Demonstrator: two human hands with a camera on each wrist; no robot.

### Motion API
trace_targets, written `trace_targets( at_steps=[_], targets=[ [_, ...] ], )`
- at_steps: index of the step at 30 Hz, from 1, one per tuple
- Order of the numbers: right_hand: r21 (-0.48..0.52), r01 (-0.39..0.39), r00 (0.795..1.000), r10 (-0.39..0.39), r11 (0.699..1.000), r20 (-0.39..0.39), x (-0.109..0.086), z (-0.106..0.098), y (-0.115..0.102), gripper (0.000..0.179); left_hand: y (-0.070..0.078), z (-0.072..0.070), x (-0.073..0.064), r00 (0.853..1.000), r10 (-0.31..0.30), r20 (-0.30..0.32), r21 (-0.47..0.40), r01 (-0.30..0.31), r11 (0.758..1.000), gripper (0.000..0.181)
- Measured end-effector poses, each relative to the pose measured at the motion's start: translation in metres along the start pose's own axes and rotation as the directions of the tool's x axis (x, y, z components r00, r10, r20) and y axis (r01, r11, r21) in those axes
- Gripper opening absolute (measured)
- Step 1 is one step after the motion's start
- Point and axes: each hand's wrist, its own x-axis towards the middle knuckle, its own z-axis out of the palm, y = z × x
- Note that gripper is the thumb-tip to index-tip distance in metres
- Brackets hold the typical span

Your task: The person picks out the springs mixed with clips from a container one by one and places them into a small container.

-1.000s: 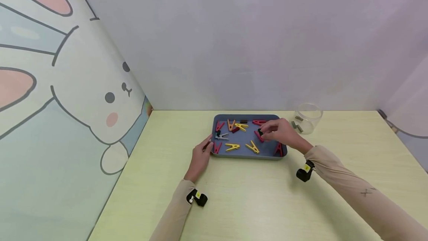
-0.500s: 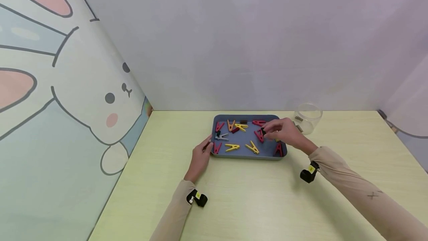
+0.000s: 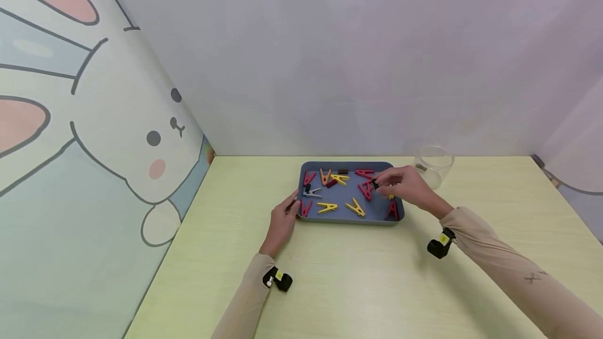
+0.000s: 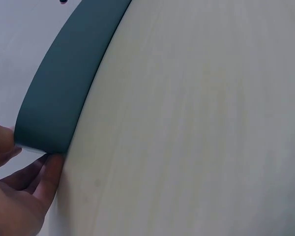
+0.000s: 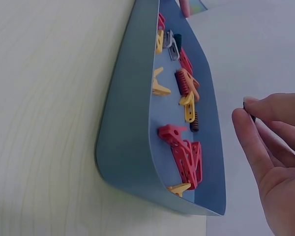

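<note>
My left hand (image 3: 281,225) grips the near left corner of a blue-grey tray (image 3: 350,222), thumb over the rim and fingers against its outside. Above the tray's right part, my right hand (image 3: 400,187) pinches a small dark spring (image 3: 375,183) between thumb and fingertips, which hide most of it. Inside the tray lie several spring clips: red clips (image 5: 184,160), yellow clips (image 3: 355,207), an orange clip (image 3: 325,176) and a grey clip (image 3: 313,193). Loose springs lie among them: a dark red spring (image 5: 182,82), a brown spring (image 3: 343,171) and a dark green spring (image 5: 178,43).
A clear round jar (image 3: 442,166) stands behind the right hand, with springs inside, partly hidden by the hand. A pale wall (image 3: 330,67) rises at the back of the light wooden table (image 3: 339,276). A rabbit-printed panel (image 3: 118,119) stands at the left.
My right hand has drawn slightly to the right with the dark spring, away from the red clips beneath it. The left hand and tray stay put.
</note>
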Motion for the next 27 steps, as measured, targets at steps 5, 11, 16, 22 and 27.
trace_targets(
  at_steps=[5,11,16,22,27],
  targets=[
    [0.028,0.004,1.0,-0.004,1.0,0.005,-0.003,-0.004,-0.001,0.022,-0.001,0.0,0.0,1.0,0.004,0.005,-0.003,-0.004,1.0,0.041],
    [0.025,0.018,1.0,-0.018,1.0,0.002,-0.006,-0.008,-0.001,0.022,-0.004,0.0,-0.001,1.0,0.022,0.01,0.005,-0.022,1.0,0.041],
    [0.03,0.02,1.0,-0.02,0.999,-0.005,-0.007,-0.01,-0.001,0.022,-0.003,0.0,-0.001,1.0,0.026,0.009,0.007,-0.026,1.0,0.041],
    [0.004,0.023,0.999,-0.023,1.0,-0.025,-0.007,-0.01,-0.002,0.023,-0.003,0.0,-0.001,1.0,0.025,0.006,0.004,-0.025,1.0,0.041],
    [-0.021,0.013,0.999,-0.014,1.0,-0.046,-0.007,-0.013,0.0,0.022,-0.002,0.0,-0.001,1.0,0.023,0.003,0.005,-0.023,1.0,0.04]
  ],
)
